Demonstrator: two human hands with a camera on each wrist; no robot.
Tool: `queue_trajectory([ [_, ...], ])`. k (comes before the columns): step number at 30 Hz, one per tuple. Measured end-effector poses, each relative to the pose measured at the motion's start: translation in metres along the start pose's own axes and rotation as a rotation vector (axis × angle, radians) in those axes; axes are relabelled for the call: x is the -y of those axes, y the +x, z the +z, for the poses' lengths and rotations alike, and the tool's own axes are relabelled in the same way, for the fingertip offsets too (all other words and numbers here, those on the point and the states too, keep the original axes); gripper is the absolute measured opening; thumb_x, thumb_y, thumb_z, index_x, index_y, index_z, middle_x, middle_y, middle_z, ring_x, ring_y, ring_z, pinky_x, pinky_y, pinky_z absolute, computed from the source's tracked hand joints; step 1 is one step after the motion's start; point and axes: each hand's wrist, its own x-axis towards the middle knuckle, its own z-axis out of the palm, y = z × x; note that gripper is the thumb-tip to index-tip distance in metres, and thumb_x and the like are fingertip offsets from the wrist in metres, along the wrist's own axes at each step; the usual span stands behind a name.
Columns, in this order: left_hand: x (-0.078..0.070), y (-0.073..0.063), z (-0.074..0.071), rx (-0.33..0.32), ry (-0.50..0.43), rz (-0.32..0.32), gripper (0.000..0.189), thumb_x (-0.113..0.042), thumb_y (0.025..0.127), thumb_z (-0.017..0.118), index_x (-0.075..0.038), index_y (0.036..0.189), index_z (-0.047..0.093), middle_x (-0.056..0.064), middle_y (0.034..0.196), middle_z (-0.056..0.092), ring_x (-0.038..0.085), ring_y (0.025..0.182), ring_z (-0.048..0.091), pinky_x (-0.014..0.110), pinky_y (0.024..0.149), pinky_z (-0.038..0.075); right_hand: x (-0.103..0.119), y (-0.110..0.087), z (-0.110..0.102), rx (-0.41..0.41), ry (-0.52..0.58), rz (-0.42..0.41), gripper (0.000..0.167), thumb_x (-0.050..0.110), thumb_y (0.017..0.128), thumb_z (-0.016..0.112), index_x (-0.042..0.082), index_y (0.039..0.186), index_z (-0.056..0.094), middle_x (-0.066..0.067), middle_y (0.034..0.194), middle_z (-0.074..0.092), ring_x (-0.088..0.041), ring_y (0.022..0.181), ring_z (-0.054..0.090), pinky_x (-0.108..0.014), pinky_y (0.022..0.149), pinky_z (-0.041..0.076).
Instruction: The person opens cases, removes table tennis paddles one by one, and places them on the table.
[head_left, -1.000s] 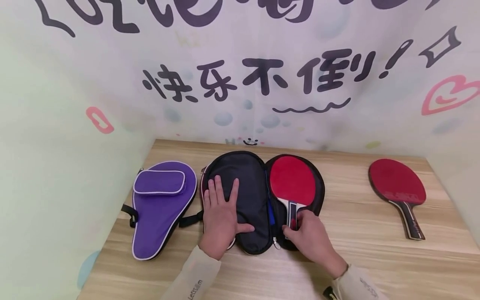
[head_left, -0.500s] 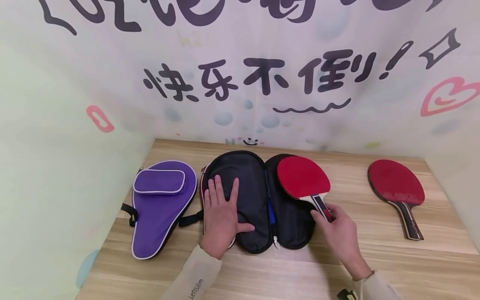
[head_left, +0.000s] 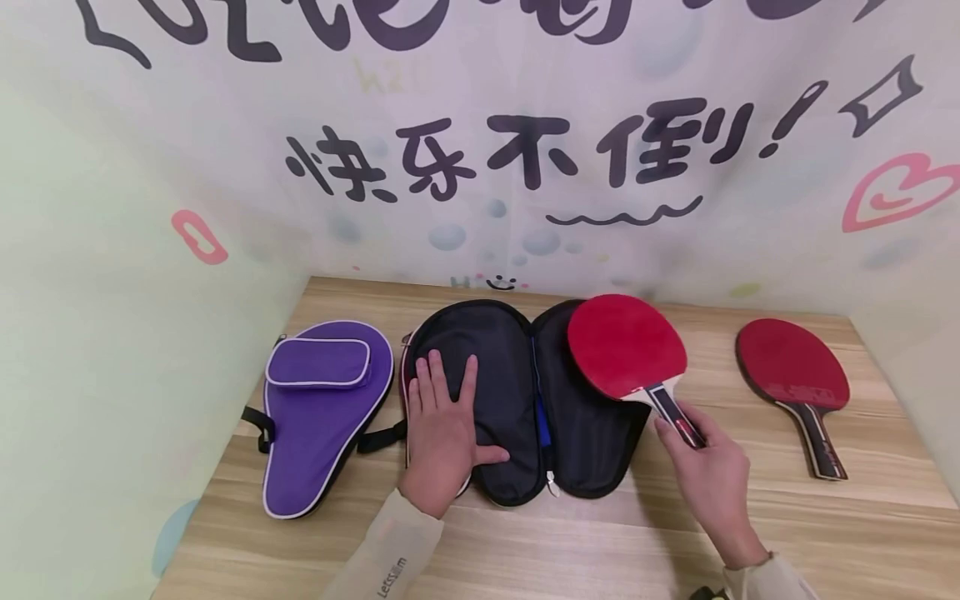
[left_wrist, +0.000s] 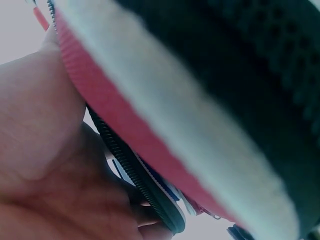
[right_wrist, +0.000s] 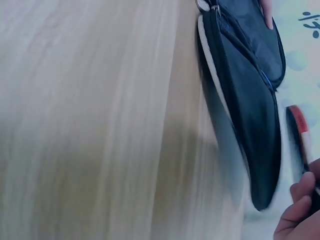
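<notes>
My right hand (head_left: 708, 475) grips the handle of a red table tennis paddle (head_left: 626, 346) and holds it raised over the right edge of an unzipped black paddle case (head_left: 596, 442). The paddle's blade covers part of that half of the case. With fingers spread, my left hand (head_left: 441, 442) rests flat on the case's other half. In the left wrist view, the red and white edge of the case (left_wrist: 150, 140) lies close beside my palm (left_wrist: 45, 150). The right wrist view shows my fingers (right_wrist: 295, 215) around the handle, apart from the case (right_wrist: 250, 120).
A purple paddle case (head_left: 318, 433) with white piping and a small pocket lies at the left. Another red paddle (head_left: 795, 367) with a dark handle lies at the right on the wooden table (head_left: 540, 558). A printed cloth (head_left: 450, 242) hangs behind.
My right hand has lifted the paddle out of the right half of the case and moved it to the right, tilting it. The left hand has stayed in place on the case.
</notes>
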Motion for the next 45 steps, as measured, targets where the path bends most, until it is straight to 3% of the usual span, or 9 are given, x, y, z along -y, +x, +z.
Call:
queue_trajectory([
  [6,0.000,0.000,0.001,0.001,0.017,-0.003,0.142,-0.087,0.059,0.072,-0.028,0.166,-0.001,0.025,0.171,-0.006,0.045,0.160,-0.002,0.052,0.131,0.013,-0.006,0.013,-0.025,-0.120,0.063,0.026,0.035,0.018,0.087,0.081,0.006,0.119,0.076,0.035,0.068,0.054,0.008,0.057,0.046,-0.011,0.052,0.036],
  [9,0.001,-0.001,0.001,0.008,0.001,-0.007,0.143,-0.087,0.059,0.073,-0.028,0.166,-0.001,0.025,0.171,-0.007,0.045,0.160,-0.003,0.052,0.131,0.013,-0.012,0.024,-0.040,-0.163,0.047,0.058,0.037,0.019,0.088,0.080,0.006,0.122,0.074,0.039,0.071,0.052,0.011,0.061,0.046,-0.007,0.054,0.036],
  [19,-0.001,-0.001,-0.001,0.014,-0.015,-0.004,0.142,-0.085,0.060,0.074,-0.028,0.166,-0.001,0.024,0.171,-0.008,0.044,0.160,-0.004,0.052,0.131,0.012,-0.062,0.069,-0.088,-0.251,0.029,0.338,0.053,0.034,0.088,0.076,0.006,0.133,0.068,0.045,0.061,0.046,0.019,0.065,0.045,0.000,0.059,0.036],
  [23,-0.002,0.000,-0.001,0.017,-0.015,-0.003,0.142,-0.085,0.060,0.074,-0.028,0.166,-0.001,0.024,0.171,-0.009,0.044,0.160,-0.004,0.052,0.131,0.012,-0.086,0.076,-0.102,-0.255,0.043,0.425,0.054,0.033,0.089,0.074,0.011,0.137,0.066,0.046,0.060,0.045,0.021,0.066,0.044,0.002,0.059,0.035],
  [28,-0.002,0.000,-0.001,0.025,-0.006,-0.007,0.142,-0.086,0.060,0.073,-0.028,0.166,-0.002,0.024,0.171,-0.010,0.044,0.160,-0.005,0.052,0.131,0.011,-0.109,0.081,-0.113,-0.216,0.049,0.512,0.016,0.033,0.089,0.074,0.039,0.104,0.071,0.039,0.057,0.048,0.015,0.059,0.044,-0.005,0.051,0.036],
  [30,-0.002,0.001,0.000,0.029,-0.009,-0.011,0.142,-0.086,0.060,0.074,-0.029,0.165,-0.003,0.024,0.171,-0.010,0.044,0.160,-0.006,0.052,0.131,0.011,-0.113,0.082,-0.114,-0.206,0.065,0.531,0.017,0.032,0.089,0.075,0.042,0.101,0.070,0.038,0.057,0.050,0.014,0.057,0.045,-0.007,0.049,0.037],
  [35,-0.002,0.001,0.001,0.023,-0.021,-0.016,0.142,-0.085,0.059,0.075,-0.029,0.165,-0.002,0.023,0.171,-0.010,0.043,0.160,-0.005,0.052,0.131,0.011,-0.117,0.083,-0.112,-0.200,0.080,0.553,0.034,0.032,0.089,0.075,0.034,0.122,0.072,0.039,0.059,0.050,0.015,0.058,0.046,-0.007,0.050,0.038],
  [41,-0.001,0.000,0.002,0.016,-0.020,-0.015,0.142,-0.085,0.060,0.075,-0.029,0.166,-0.002,0.023,0.171,-0.010,0.043,0.160,-0.005,0.052,0.131,0.011,-0.114,0.086,-0.109,-0.182,0.106,0.576,0.031,0.033,0.090,0.075,0.035,0.120,0.071,0.038,0.058,0.051,0.013,0.063,0.046,-0.006,0.050,0.039],
  [45,-0.002,0.000,0.002,0.015,-0.021,-0.014,0.142,-0.085,0.059,0.075,-0.029,0.166,-0.002,0.023,0.171,-0.010,0.043,0.160,-0.006,0.052,0.131,0.011,-0.115,0.090,-0.107,-0.152,0.054,0.587,0.054,0.036,0.091,0.071,0.018,0.142,0.061,0.040,0.061,0.046,0.013,0.072,0.043,-0.004,0.053,0.039],
])
